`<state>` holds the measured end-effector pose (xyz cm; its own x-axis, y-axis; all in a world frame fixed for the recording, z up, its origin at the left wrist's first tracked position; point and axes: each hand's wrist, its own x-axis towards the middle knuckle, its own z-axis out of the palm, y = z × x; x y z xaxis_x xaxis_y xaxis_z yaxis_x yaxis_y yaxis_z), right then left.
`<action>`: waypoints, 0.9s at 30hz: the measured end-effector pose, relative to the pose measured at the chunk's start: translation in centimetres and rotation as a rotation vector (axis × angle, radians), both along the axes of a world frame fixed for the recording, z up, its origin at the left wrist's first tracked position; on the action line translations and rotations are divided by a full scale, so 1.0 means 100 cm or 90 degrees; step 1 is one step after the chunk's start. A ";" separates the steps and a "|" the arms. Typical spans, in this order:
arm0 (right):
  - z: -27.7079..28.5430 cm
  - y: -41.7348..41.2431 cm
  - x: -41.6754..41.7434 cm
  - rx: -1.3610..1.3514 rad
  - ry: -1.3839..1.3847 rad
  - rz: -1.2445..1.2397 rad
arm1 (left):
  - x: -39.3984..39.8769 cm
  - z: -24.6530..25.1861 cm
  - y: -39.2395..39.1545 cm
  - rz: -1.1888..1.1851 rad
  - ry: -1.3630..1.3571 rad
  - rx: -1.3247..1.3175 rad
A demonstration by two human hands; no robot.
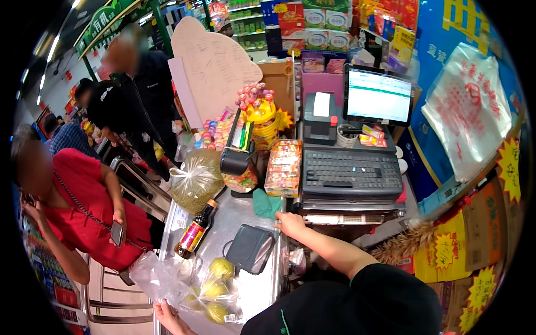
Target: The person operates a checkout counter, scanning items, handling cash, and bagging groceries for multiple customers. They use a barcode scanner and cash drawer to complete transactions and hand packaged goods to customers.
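My left hand point(169, 320) is at the lower left, its fingertips pinching the edge of a clear plastic bag point(157, 276). The bag holds several yellow-green fruits point(217, 289) and bears a small white label. My right hand point(289, 225) rests at the metal counter's point(222, 213) right edge, fingers curled beside a teal cloth point(266, 204); whether they grip anything is unclear. Between the hands lies a dark grey flat case-like object point(250, 248) with a loop at its side. A dark sauce bottle point(196, 229) lies left of it, and behind is a knotted bag of small greenish grains point(197, 180).
A black scanner-like device point(236, 157) stands behind the counter, near a box of wrapped sweets point(283, 167) and a lollipop tub point(261, 121). Right are a keyboard point(351, 171), receipt printer point(320, 119) and monitor point(378, 95). A person in red point(96, 201) stands left, holding a phone point(117, 233).
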<state>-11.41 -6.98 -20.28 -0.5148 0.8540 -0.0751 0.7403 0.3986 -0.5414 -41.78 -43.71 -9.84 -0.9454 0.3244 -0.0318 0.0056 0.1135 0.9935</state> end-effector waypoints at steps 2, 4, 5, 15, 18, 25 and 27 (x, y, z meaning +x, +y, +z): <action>-0.007 0.003 0.014 0.065 0.057 -0.037 | -0.025 -0.019 0.008 -0.072 -0.079 0.108; -0.014 0.001 0.025 0.009 0.028 0.059 | -0.032 -0.030 0.008 -0.060 -0.118 0.170; -0.015 -0.002 0.029 -0.026 -0.014 0.134 | -0.033 -0.030 0.008 -0.040 -0.125 0.190; -0.007 -0.028 0.025 -0.105 -0.002 0.102 | 0.155 0.016 0.194 -0.528 0.363 -0.514; -0.012 -0.025 0.027 -0.060 0.038 0.084 | 0.154 0.004 0.203 -0.508 0.367 -0.530; -0.020 -0.020 0.021 0.118 0.057 0.040 | 0.088 -0.030 0.193 -0.511 0.291 -0.283; -0.018 -0.019 0.028 0.151 0.087 -0.023 | 0.077 -0.031 0.179 -0.506 0.149 -0.217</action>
